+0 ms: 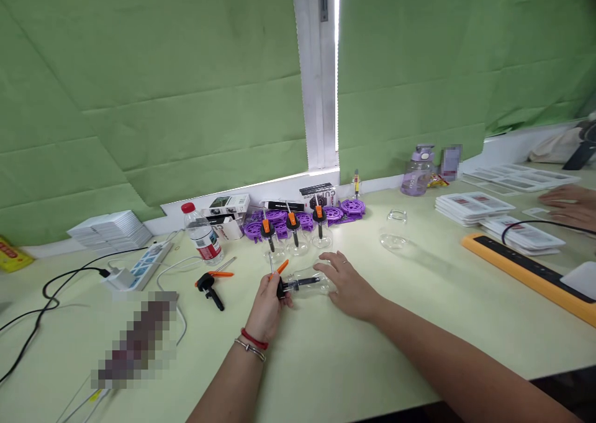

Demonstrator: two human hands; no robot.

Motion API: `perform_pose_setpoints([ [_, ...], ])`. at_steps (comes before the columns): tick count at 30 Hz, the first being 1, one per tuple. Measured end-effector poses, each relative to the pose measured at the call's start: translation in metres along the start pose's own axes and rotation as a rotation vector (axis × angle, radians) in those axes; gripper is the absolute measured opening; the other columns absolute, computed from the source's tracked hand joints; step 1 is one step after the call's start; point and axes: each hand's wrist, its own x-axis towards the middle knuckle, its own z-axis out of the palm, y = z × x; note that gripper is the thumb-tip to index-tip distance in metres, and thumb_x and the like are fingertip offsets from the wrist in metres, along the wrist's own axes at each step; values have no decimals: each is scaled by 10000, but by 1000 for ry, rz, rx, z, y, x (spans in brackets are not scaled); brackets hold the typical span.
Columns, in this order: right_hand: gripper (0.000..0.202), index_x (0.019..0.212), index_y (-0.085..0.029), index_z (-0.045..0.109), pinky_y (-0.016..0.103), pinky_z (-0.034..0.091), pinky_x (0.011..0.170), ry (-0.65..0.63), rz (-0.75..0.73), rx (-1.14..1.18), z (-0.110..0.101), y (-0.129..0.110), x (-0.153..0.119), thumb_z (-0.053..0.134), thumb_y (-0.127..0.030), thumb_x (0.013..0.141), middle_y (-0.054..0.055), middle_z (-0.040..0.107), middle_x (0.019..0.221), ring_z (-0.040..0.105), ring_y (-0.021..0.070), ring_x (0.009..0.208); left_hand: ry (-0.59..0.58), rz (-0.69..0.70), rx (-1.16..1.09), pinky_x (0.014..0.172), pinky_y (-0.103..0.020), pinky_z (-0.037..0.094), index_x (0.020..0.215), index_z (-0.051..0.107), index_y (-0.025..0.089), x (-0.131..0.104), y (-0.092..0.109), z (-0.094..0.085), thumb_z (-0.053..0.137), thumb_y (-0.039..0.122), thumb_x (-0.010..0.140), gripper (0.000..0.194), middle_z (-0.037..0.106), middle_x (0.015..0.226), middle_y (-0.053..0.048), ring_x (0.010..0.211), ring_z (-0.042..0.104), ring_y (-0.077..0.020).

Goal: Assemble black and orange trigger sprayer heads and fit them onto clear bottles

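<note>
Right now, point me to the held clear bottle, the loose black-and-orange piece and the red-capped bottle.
Held clear bottle (308,287): head view, on its see-through side wall.
Loose black-and-orange piece (214,295): head view, on the black stem.
Red-capped bottle (207,246): head view, on the label.

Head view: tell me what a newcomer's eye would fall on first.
The green covering filling the background would likely catch a newcomer's eye first. Next, in the middle of the table, the left hand grips a black fitting at one end of a clear bottle held sideways, the right hand at the other. Just behind stand three clear bottles with black-and-orange tops, before a row of purple parts.
</note>
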Motion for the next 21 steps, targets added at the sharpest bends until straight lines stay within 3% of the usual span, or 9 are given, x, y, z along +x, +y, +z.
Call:
perform_pose_setpoints([
  [7,667,1203,-207,476,522,254,1082,11,-5,14,0,2,-1,466,24,578,114,402,1273,349,278,1240,-147,-38,33,590,-302,524,915,491,166,-7,4,2,546,493,801,350,588,735,-5,614,606,-136],
  [13,669,1203,-210,473,517,324,1042,20,-29,19,-2,2,-1,451,28,578,116,401,1263,343,280,1231,-144,-16,209,376,-189,359,916,508,161,-6,8,-1,549,564,769,431,594,737,-1,548,582,-113],
  [21,676,1192,-219,491,485,365,1021,32,-65,24,-3,4,-2,449,36,567,108,402,1268,349,281,1230,-154,-80,187,351,-179,300,813,466,169,-6,7,1,571,572,744,423,583,684,10,451,529,-76],
])
